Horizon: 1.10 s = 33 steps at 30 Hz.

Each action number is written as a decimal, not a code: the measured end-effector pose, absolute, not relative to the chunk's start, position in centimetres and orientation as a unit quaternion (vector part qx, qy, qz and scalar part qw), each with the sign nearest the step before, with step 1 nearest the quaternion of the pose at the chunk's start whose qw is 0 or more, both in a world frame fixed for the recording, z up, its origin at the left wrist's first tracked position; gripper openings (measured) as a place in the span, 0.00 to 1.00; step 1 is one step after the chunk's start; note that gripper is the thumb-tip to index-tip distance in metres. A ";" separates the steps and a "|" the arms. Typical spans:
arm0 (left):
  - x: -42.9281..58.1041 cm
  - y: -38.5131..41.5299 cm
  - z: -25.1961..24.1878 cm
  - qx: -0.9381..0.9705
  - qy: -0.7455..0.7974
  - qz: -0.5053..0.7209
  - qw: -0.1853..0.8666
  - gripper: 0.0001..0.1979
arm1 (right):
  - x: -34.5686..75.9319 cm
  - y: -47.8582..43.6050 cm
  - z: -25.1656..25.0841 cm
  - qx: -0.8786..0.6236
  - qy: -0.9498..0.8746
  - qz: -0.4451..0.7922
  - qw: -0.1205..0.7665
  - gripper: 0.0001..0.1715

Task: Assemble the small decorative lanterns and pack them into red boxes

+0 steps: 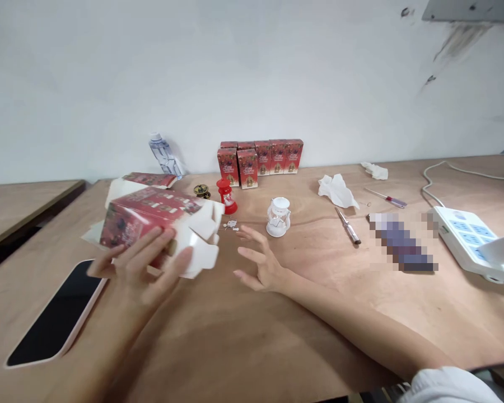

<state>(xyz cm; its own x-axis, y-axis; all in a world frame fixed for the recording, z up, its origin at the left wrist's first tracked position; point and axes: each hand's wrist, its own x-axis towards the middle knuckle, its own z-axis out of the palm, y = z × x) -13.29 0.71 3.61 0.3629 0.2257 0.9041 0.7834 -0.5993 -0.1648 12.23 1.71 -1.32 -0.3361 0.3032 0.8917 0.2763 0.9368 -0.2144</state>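
Note:
My left hand (145, 263) grips a red and white carton (151, 221) whose white flaps stand open at its right end. It is lifted a little over the wooden table (277, 324). My right hand (258, 260) hovers open just right of the carton, fingers spread, holding nothing. Small metal bits (231, 225) lie right behind its fingertips. A white toy lantern (278, 217) stands beyond that hand and a red toy lantern (225, 196) stands to the left of it.
Several small red boxes (260, 159) line the wall. A phone (61, 313) lies at the left, a plastic bottle (164, 157) behind. Tissues (336, 191), two screwdrivers (348, 225), a power strip (472, 240) and a small dark round piece (201, 191) lie about.

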 end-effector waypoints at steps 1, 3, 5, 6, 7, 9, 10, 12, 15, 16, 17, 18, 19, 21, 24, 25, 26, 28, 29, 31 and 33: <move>-12.4 0.0 3.9 -0.784 -0.231 -0.434 0.378 0.15 | 12.2 1.6 -1.4 -0.179 -0.816 0.038 0.548 0.40; -10.7 -1.1 4.0 -0.805 -0.222 -0.378 0.399 0.16 | 12.2 1.5 -1.5 -0.185 -0.814 0.081 0.545 0.44; -9.3 -1.9 3.5 -0.814 -0.257 -0.375 0.362 0.18 | 12.3 1.3 -1.5 -0.195 -0.812 0.121 0.537 0.41; -8.7 -2.1 3.2 -0.814 -0.257 -0.378 0.358 0.18 | 12.4 1.2 -1.3 -0.200 -0.808 0.138 0.537 0.37; -8.3 -2.3 2.8 -0.813 -0.256 -0.384 0.356 0.18 | 12.4 1.1 -1.2 -0.205 -0.802 0.154 0.539 0.33; -7.9 -2.3 2.3 -0.810 -0.260 -0.391 0.352 0.19 | 12.4 0.9 -0.8 -0.207 -0.788 0.171 0.554 0.25; -7.8 -2.2 2.1 -0.811 -0.264 -0.391 0.344 0.20 | 12.4 0.9 -0.7 -0.207 -0.782 0.170 0.563 0.21; -7.8 -1.9 2.2 -0.818 -0.278 -0.390 0.319 0.22 | 12.2 0.8 -0.5 -0.204 -0.779 0.156 0.572 0.14; -7.9 -1.4 2.6 -0.839 -0.304 -0.371 0.256 0.29 | 11.9 0.8 -0.6 -0.202 -0.786 0.117 0.573 0.10; -8.0 -1.3 2.7 -0.849 -0.311 -0.357 0.235 0.31 | 11.8 0.8 -0.7 -0.203 -0.788 0.107 0.571 0.11; -8.0 -1.3 2.8 -0.858 -0.316 -0.343 0.216 0.33 | 11.8 0.8 -0.8 -0.203 -0.791 0.101 0.568 0.13; -8.1 -1.2 2.9 -0.867 -0.319 -0.327 0.199 0.34 | 11.8 0.8 -0.9 -0.203 -0.794 0.100 0.564 0.14; -8.1 -1.2 2.9 -0.874 -0.320 -0.315 0.187 0.34 | 11.8 0.9 -1.0 -0.202 -0.798 0.099 0.559 0.16; -8.2 -1.2 2.9 -0.882 -0.317 -0.302 0.173 0.33 | 11.9 1.0 -1.2 -0.198 -0.807 0.090 0.549 0.16; -8.2 -1.2 2.7 -0.887 -0.312 -0.299 0.164 0.30 | 12.1 1.1 -1.4 -0.189 -0.825 0.051 0.531 0.15; -8.3 -1.2 2.7 -0.887 -0.313 -0.297 0.164 0.29 | 12.2 1.1 -1.3 -0.184 -0.831 0.042 0.523 0.14; -8.3 -1.2 2.7 -0.888 -0.314 -0.292 0.166 0.29 | 12.2 1.0 -1.3 -0.178 -0.836 0.039 0.518 0.13; -8.5 -1.2 2.8 -0.887 -0.311 -0.289 0.182 0.29 | 12.3 0.8 -1.1 -0.163 -0.840 0.051 0.515 0.12; -8.6 -1.2 2.9 -0.884 -0.308 -0.293 0.195 0.28 | 12.3 0.8 -0.9 -0.155 -0.840 0.064 0.516 0.12; -8.7 -1.2 2.9 -0.876 -0.302 -0.306 0.220 0.25 | 12.4 0.6 -0.7 -0.147 -0.836 0.089 0.521 0.10; -8.6 -1.2 2.8 -0.867 -0.298 -0.322 0.238 0.20 | 12.4 0.6 -0.6 -0.155 -0.831 0.103 0.524 0.05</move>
<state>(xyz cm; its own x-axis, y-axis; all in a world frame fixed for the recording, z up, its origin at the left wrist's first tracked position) -8.64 -1.23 2.84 0.6150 0.3642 0.6994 0.6700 -0.7090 -0.2200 12.37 0.59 -0.60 -0.4033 0.3663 0.8386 0.1496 0.9304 -0.3345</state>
